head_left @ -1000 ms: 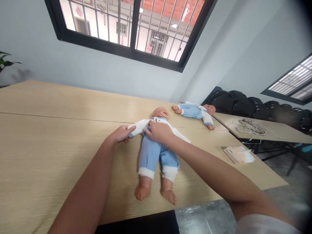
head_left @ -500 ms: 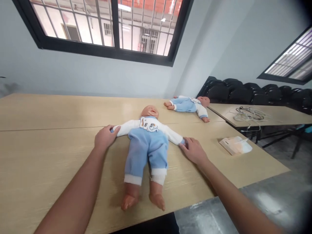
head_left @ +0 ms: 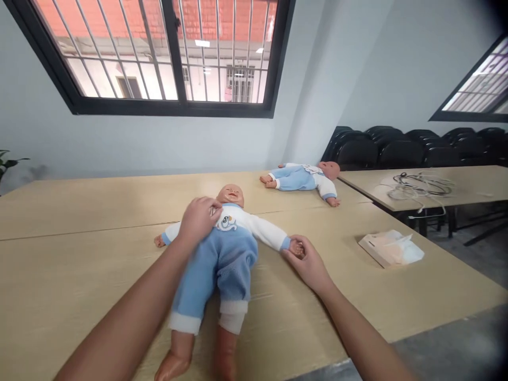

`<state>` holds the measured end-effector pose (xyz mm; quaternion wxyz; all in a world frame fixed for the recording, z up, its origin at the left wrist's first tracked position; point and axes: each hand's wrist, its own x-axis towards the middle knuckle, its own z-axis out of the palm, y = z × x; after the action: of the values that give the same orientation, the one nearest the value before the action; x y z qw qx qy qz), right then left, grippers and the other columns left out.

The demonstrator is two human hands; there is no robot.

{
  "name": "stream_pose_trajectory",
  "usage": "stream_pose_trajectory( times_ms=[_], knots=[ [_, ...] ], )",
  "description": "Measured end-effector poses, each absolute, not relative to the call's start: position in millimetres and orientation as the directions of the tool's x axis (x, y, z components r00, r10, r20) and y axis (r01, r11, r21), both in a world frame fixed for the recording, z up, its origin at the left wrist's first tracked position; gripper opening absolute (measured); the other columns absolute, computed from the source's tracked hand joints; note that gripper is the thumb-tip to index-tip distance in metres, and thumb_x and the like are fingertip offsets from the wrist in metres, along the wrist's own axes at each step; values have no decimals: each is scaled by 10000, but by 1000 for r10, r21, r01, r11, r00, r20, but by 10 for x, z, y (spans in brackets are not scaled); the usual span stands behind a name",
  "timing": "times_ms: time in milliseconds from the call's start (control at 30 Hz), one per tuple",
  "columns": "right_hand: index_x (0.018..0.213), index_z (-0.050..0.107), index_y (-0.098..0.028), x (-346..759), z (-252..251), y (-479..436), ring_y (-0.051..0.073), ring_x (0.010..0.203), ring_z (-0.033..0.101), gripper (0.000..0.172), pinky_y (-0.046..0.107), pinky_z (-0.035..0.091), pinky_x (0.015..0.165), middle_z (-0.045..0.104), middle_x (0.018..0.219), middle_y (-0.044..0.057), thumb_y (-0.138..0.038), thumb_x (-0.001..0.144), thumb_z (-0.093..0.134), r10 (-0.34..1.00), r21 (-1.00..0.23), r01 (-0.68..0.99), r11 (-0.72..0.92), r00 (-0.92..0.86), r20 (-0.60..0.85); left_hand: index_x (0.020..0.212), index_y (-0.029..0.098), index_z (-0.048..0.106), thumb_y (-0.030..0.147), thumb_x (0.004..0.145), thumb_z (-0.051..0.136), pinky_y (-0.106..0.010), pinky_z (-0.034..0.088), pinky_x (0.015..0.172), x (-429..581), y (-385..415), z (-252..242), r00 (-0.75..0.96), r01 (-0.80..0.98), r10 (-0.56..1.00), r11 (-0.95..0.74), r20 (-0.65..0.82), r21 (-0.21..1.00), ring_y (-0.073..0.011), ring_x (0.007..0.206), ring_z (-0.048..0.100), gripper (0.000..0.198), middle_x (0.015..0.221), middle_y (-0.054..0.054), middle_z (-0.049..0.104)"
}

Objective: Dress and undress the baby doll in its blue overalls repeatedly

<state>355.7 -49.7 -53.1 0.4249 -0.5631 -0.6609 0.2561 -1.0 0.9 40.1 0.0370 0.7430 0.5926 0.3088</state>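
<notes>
A baby doll (head_left: 234,254) in a white top and light blue trousers lies face up on the wooden table (head_left: 99,286). My left hand (head_left: 199,219) is over its upper chest and shoulder, fingers bent together against the white top; its thumb is hidden. Beneath that wrist, part of the doll's sleeve is covered, with the small doll hand showing beyond it. At the other side, my right hand (head_left: 311,263) has thumb and fingers closed around the doll's hand and blue cuff. The doll's legs point toward me.
Another doll (head_left: 297,179) in the same clothes lies at the table's far side. A tissue pack (head_left: 391,247) is to the right. Cables (head_left: 420,188) lie on a neighbouring table, with stacked black chairs (head_left: 397,151) behind. A barred window is above.
My left hand has left the doll's cuff and moved inward onto its chest. My right hand stays at the other cuff, where the doll's hand now shows. The view has shifted.
</notes>
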Motion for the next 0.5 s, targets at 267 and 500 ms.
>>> stream_pose_trajectory(
  times_ms=[267,500],
  knots=[
    [1501,362,-209,3141,-422,-213,258,1236,652,744,417,551,1048,577,1425,186,-429,858,663,921,-931,235,281,208,330,655,244,758,305,650,801,-322,365,632,552,451,646,450,836,883,-366,-130,408,-235,693,636,75,722,-36,751],
    [1527,190,-133,2387,-235,315,218,1294,612,719,317,544,1015,484,1479,248,-402,920,467,889,-954,179,243,353,292,791,255,741,300,557,813,-304,330,593,524,221,607,398,873,906,-326,-145,363,-217,669,583,249,770,-35,726]
  ],
)
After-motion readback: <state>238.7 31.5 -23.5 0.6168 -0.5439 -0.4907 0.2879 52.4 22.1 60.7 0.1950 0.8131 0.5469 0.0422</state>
